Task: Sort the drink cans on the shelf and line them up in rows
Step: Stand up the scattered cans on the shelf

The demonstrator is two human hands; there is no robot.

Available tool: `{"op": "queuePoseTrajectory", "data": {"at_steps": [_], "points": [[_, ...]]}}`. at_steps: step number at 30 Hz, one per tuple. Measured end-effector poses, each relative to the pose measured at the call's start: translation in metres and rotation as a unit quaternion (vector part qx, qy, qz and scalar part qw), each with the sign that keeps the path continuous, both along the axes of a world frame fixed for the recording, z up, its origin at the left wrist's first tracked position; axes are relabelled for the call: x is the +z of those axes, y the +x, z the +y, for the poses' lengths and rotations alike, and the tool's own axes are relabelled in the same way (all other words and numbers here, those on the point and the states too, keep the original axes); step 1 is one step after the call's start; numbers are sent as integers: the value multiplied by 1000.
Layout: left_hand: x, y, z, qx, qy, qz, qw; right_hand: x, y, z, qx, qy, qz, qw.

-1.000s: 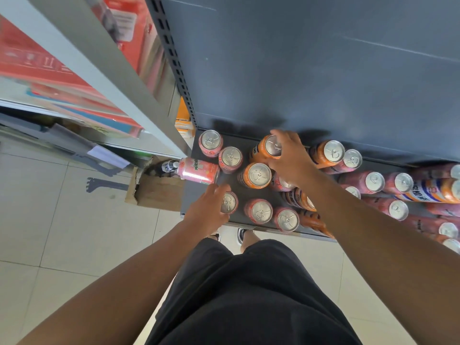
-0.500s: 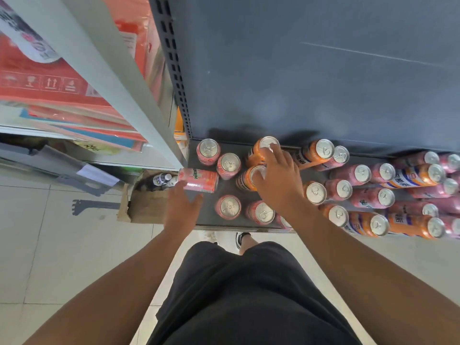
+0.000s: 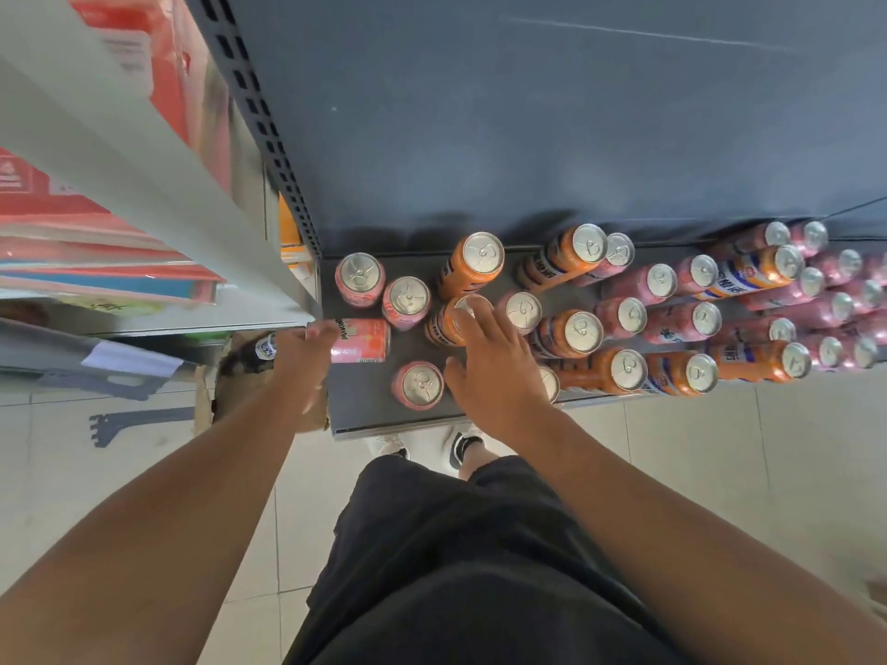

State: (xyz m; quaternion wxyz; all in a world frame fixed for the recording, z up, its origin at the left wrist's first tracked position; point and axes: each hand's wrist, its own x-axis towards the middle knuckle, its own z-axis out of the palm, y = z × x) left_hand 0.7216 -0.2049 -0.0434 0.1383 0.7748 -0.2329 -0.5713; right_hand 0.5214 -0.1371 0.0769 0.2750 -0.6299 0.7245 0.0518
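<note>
Pink and orange drink cans stand mixed on a dark grey shelf (image 3: 361, 415). My left hand (image 3: 305, 360) grips the left end of a pink can (image 3: 367, 340) lying on its side at the shelf's left edge. My right hand (image 3: 494, 364) is spread flat, its fingertips resting on the top of an orange can (image 3: 444, 326). It hides part of a can at the front. Upright pink cans (image 3: 360, 278) (image 3: 407, 302) (image 3: 417, 383) stand around these, and another orange can (image 3: 473, 264) is at the back. Several more crowd the right side (image 3: 696, 324).
The shelf's dark back panel (image 3: 528, 136) rises behind the cans. A pale shelf unit (image 3: 120, 151) with red boxes stands at left. A cardboard box (image 3: 225, 381) and a dark bottle (image 3: 265, 345) sit on the tiled floor by the shelf's left end.
My left hand moved from a front pink can up-left onto the lying pink can. My right hand drew back from the rear orange can onto the one in front of it.
</note>
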Motion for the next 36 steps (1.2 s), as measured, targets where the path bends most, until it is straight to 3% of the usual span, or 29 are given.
{"op": "queuePoseTrajectory", "data": {"at_steps": [5,11,14,17,21,28,36], "points": [[-1,7,0,15,30,18,999,2,-6,0,8,1,-14,1000],[8,-7,13,74,-11,38,996,1,-17,7,20,-27,-31,999],[19,-22,23,-37,-87,-34,995,2,-21,18,27,-29,-63,997],[27,-33,33,-181,-177,-119,960,2,-26,27,14,-45,-96,994],[29,-35,47,-273,-207,-139,929,-2,-36,39,10,-47,-112,993],[44,-40,64,-237,-202,-157,937,-10,-49,68,36,-44,-160,986],[57,-42,148,-169,-186,-185,950,-12,-34,101,36,-22,-236,971]]}}
